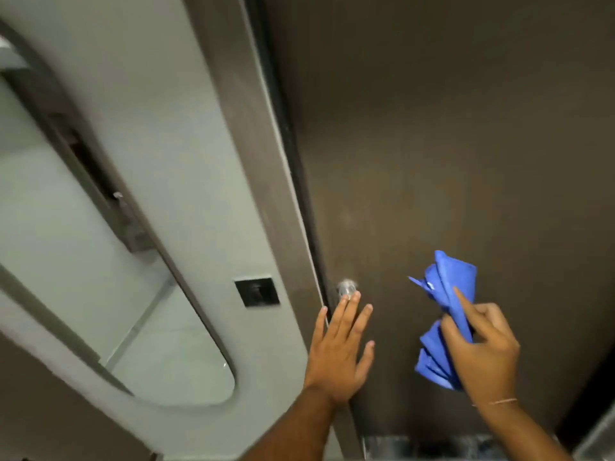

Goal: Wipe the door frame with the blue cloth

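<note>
A dark brown door frame (253,154) runs from the top middle down to the bottom centre, with a thin pale strip along its right edge. To its right is the dark brown door (449,144). My left hand (342,351) is spread flat with its fingers apart, lying over the frame's edge and the door, fingertips just below a small shiny knob (346,288). My right hand (479,351) grips a crumpled blue cloth (446,287) in front of the door, forefinger stretched out along it. The cloth is well right of the frame.
A pale grey wall (159,128) lies left of the frame, carrying a black square switch plate (257,292). Further left is another dark-framed opening (83,154) with pale surfaces behind. Patterned floor (432,447) shows at the bottom under the door.
</note>
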A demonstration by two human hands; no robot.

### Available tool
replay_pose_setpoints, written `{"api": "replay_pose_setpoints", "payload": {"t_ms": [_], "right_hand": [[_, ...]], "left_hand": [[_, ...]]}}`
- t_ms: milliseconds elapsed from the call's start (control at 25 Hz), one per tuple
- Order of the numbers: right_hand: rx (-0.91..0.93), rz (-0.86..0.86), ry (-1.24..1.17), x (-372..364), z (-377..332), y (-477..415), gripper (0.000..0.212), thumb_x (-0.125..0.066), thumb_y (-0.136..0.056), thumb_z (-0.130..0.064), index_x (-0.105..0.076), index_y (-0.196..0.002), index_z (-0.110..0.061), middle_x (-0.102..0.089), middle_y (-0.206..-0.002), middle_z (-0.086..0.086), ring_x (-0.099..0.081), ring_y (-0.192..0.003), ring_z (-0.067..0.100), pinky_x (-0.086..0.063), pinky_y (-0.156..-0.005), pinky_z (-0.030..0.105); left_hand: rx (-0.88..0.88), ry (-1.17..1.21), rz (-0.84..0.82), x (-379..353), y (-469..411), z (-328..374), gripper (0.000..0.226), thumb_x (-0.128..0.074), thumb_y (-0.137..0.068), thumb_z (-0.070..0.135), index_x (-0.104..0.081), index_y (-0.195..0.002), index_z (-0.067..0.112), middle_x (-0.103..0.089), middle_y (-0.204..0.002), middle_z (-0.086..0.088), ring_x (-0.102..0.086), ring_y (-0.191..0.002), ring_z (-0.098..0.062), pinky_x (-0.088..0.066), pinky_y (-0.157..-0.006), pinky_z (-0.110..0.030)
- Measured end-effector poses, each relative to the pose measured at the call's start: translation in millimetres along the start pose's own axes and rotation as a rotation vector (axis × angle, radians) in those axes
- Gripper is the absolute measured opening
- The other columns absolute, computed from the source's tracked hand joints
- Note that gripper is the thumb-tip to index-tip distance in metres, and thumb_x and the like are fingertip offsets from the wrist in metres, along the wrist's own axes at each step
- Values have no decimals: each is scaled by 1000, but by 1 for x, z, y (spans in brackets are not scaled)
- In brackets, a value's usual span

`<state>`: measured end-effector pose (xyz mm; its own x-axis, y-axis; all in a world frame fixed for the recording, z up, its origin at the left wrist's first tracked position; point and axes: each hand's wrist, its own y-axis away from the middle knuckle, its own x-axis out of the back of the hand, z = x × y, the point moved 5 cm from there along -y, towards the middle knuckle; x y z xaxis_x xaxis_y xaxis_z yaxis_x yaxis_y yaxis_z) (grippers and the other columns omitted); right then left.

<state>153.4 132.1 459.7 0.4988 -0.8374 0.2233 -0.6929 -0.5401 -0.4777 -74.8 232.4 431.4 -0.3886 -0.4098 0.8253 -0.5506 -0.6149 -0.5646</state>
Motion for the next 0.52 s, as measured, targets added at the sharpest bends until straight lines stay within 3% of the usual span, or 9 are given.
{"api": "replay_pose_setpoints", "payload": {"t_ms": [120, 240, 360, 520], "right_hand": [[274, 95, -101, -30, -113, -27, 42, -78, -84, 5, -80, -124, -8, -60, -91, 5, -55, -87, 17, -39, -88, 5], [489, 124, -242, -59, -199, -35, 39, -76, -80, -2, -80, -119, -4, -69, -122, 12, -65, -114, 34, -45, -108, 17], [594, 122, -336, -91, -258, -42, 37, -75, -84, -4, -79, -120, 3, -66, -144, 20, -60, -138, 39, -42, -121, 20], [673, 141, -379, -140, -314, -65, 45, -75, -83, 5, -75, -128, 4, -57, -153, 12, -52, -147, 39, -45, -122, 30]], "left_hand": [[6, -51, 133, 68, -32, -48, 68, -61, -98, 41, -42, -162, 28, -13, -183, 1, -22, -166, -20, -17, -130, -49], [99, -111, 309, 125, -59, -104, 61, -56, -96, 39, -45, -155, 27, -19, -179, -5, -26, -163, -23, -14, -128, -50], [227, -123, 460, 180, -103, -152, 61, -50, -96, 34, -43, -156, 26, -28, -175, -11, -30, -160, -27, -17, -124, -57], [259, -116, 625, 248, -183, -201, 65, -45, -102, 26, -34, -166, 29, -26, -179, -10, -28, -164, -27, -15, -128, -54]]}}
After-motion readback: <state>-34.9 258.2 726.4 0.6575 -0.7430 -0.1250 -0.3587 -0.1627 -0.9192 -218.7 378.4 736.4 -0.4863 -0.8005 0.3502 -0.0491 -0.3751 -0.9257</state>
